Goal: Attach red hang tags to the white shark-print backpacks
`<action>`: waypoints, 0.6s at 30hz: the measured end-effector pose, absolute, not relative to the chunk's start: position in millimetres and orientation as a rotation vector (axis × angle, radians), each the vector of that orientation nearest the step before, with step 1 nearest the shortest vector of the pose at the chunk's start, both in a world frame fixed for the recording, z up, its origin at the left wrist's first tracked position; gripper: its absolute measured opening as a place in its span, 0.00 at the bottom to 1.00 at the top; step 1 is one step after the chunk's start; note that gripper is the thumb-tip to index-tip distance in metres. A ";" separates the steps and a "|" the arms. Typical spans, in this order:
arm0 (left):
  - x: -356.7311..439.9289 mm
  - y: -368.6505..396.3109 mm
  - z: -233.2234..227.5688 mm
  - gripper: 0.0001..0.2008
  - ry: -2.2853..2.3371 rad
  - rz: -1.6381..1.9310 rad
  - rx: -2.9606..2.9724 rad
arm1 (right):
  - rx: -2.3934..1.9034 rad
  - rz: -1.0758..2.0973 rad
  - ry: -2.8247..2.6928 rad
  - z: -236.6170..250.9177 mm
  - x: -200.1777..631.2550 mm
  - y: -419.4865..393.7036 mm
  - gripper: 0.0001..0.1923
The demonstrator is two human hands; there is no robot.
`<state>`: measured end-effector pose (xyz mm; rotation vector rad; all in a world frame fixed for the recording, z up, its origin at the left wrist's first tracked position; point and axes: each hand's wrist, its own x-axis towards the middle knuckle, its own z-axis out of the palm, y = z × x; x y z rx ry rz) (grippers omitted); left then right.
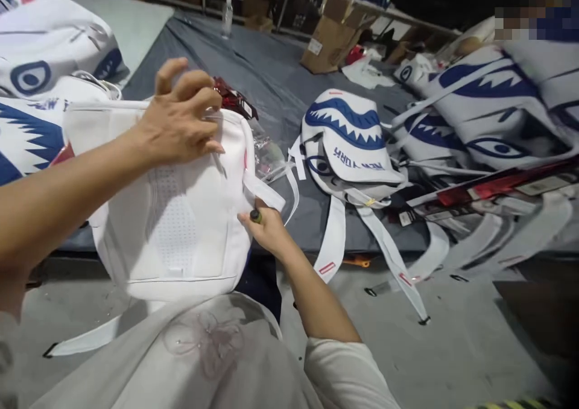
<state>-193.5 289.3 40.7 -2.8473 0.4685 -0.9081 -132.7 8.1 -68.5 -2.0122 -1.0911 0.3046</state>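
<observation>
A white backpack (136, 228) leans upright against my lap, its padded mesh back panel facing me. My left hand (183, 116) lies across the bag's top edge, fingers bent and spread apart, with the fingertips near the upper right of the panel. At the bag's right side, my right hand (266, 225) is closed round a small tool with a round dark green and yellow handle end (256, 216); the rest of the tool is hidden. A white strap (265, 193) runs just above that hand. Another strap (85, 338) hangs at the lower left.
A white and blue shark-face backpack (348, 137) lies on the dark-covered table (271, 89). More such bags are piled at right (474, 119) and left (58, 41). Behind stand a cardboard box (328, 41) and a clear bottle (227, 18). Red-and-black packaging (233, 98) lies beyond my bag.
</observation>
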 end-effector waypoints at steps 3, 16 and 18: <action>-194.9 269.0 10.3 0.29 0.561 -0.849 -2.928 | -2.114 0.342 -1.023 -73.5 -127.0 11.7 0.17; -220.8 233.2 -53.2 0.17 0.756 -1.393 -3.079 | -1.548 -0.166 -0.556 -38.3 -180.1 -3.4 0.18; -225.8 224.9 -55.1 0.17 0.710 -1.412 -3.037 | -1.476 -0.185 -0.584 -49.4 -184.8 8.7 0.21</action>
